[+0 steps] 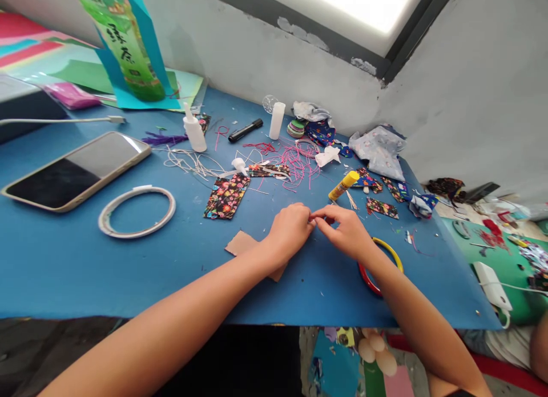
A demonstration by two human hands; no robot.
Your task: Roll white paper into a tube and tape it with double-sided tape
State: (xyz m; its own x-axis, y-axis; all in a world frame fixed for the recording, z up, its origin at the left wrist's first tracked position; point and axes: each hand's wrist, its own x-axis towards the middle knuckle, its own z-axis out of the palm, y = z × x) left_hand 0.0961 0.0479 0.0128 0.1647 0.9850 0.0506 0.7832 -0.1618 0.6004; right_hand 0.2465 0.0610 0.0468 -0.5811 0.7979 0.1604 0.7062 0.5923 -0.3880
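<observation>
Blue tabletop (180,277) meets the pale wall (222,43).

A pale grey wall (231,54) rises behind the blue-topped counter (192,283), and its paint looks uneven. Set into it is a window (363,3), its pane glowing white inside a dark grey frame (257,14) marked by ragged whitish patches. A right-hand wall (483,100) meets it at a corner. Beyond stands a green-topped table (520,308); dim grey floor (38,357) shows at lower left.
</observation>
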